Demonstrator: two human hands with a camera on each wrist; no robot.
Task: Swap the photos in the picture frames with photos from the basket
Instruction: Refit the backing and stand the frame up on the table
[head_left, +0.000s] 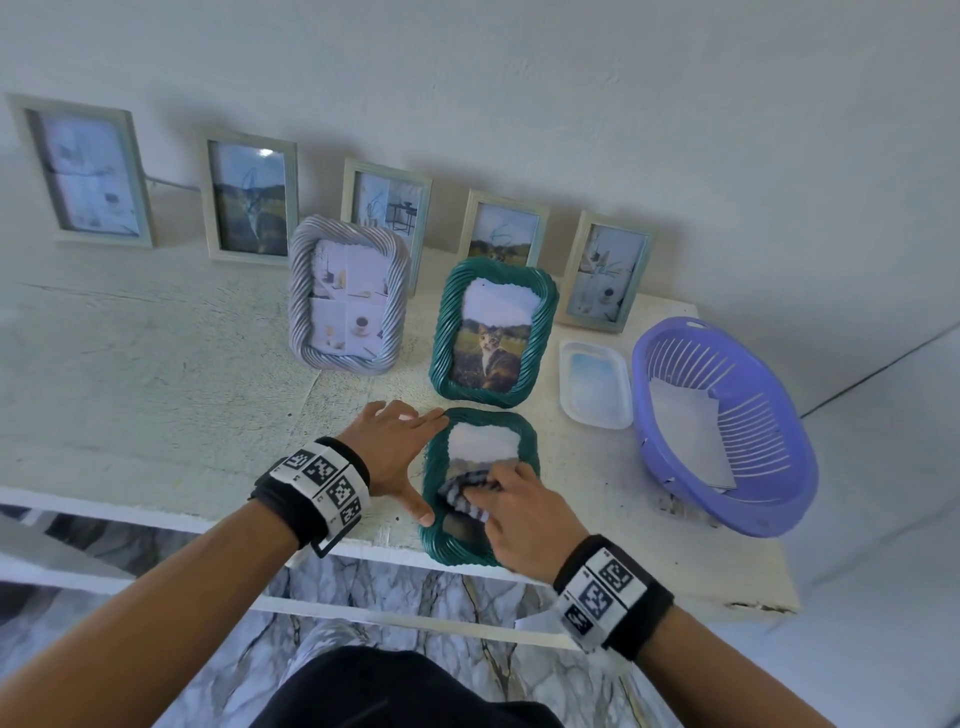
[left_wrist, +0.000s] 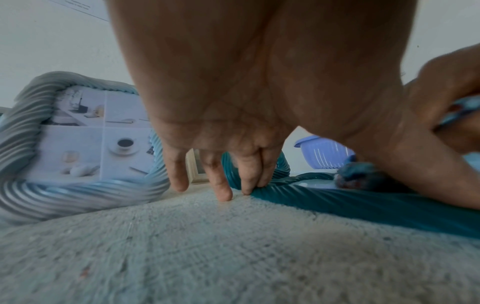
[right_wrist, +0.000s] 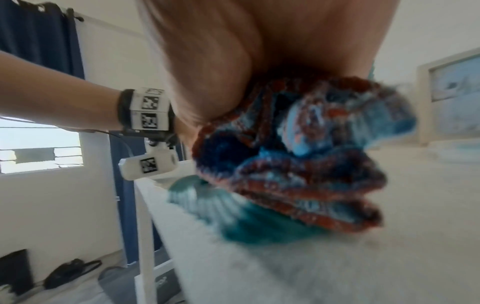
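Note:
A teal twisted-rim frame (head_left: 434, 540) lies flat at the table's front edge, a photo showing in it. My left hand (head_left: 400, 447) lies against its left rim with straight fingers, thumb at the lower left; the left wrist view shows fingertips (left_wrist: 246, 190) touching the teal rim (left_wrist: 363, 203). My right hand (head_left: 511, 512) grips a bunched striped cloth (head_left: 465, 491) on the frame's glass; in the right wrist view the cloth (right_wrist: 298, 156) is blurred. A purple basket (head_left: 727, 426) at the right holds paper photos (head_left: 691, 441).
A second teal frame with a cat photo (head_left: 491, 332) and a grey twisted frame (head_left: 348, 301) stand behind. Several pale frames (head_left: 252, 200) lean on the wall. A clear plastic tray (head_left: 595, 384) lies beside the basket. The table edge (head_left: 363, 551) runs just under the flat frame.

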